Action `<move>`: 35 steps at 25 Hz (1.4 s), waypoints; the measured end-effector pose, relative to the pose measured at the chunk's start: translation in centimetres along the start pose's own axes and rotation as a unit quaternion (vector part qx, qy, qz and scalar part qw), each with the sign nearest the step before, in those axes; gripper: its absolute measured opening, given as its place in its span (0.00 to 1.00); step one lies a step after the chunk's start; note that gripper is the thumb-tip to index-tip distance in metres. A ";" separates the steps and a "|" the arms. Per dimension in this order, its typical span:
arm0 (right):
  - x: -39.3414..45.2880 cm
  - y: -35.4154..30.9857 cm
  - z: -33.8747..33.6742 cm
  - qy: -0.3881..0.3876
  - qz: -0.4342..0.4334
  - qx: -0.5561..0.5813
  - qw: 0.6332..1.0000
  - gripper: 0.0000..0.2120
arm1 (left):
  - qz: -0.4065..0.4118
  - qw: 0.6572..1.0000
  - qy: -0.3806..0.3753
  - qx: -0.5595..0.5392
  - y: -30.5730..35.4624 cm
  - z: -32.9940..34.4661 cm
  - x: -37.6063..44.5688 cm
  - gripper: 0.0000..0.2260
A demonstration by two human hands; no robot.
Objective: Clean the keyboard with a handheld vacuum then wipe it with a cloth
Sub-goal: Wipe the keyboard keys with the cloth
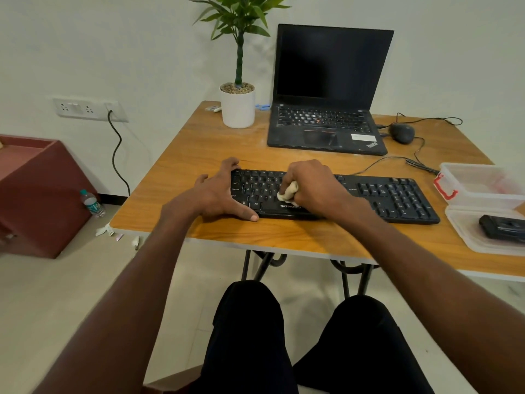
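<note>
Hands on the black keyboard [335, 196]: right hand [315, 184] curled round a wadded pale cloth [288, 191], left hand [220, 191] spread flat.

Wood-grain bench [204, 143] against a pale wall, tiled floor below. Keyboard lies near the front edge, parallel to it. Left hand braces the keyboard's left end, fingers straight, thumb along the front edge, holding nothing. Right hand presses the cloth onto the keys left of centre, wrist raised. Behind: open laptop [326, 109], screen dark; potted plant [238, 106] to its left; wired mouse [402, 133] to its right. Clear plastic tubs [483, 180] at the right bench edge; nearer one holds a dark device, too cropped to name. Bare bench left of the keyboard and between it and the laptop. Maroon cabinet [37, 189] and a water bottle [92, 203] on the floor at left; wall socket [88, 108] with a cable hanging.
</note>
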State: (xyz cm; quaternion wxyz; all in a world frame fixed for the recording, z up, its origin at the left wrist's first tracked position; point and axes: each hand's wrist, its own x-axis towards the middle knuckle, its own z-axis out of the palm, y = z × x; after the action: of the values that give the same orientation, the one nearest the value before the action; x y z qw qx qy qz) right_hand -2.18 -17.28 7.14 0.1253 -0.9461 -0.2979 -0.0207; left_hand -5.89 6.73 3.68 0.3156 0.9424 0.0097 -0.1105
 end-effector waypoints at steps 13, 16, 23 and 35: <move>-1.6 0.0 1.8 0.025 -0.088 0.086 0.992 0.12 | 0.041 0.999 0.010 0.011 1.3 0.9 0.9 0.67; -3.1 3.6 -0.5 -0.014 -0.022 0.031 0.999 0.12 | 0.035 0.999 0.002 0.015 1.5 0.6 0.9 0.66; -3.7 3.0 -0.8 0.003 0.019 0.112 0.994 0.16 | 0.088 0.995 0.013 0.051 4.8 3.2 0.8 0.70; -6.8 6.7 -2.6 0.062 0.205 -0.053 0.975 0.09 | 0.087 0.992 0.057 0.075 4.9 3.7 1.2 0.57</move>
State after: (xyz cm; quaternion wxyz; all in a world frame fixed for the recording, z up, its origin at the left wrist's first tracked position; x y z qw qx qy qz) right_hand -3.84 -27.02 7.40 0.0951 -0.9892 -0.0874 -0.0693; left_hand -5.08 0.55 3.40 0.2511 0.9655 -0.0624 -0.0292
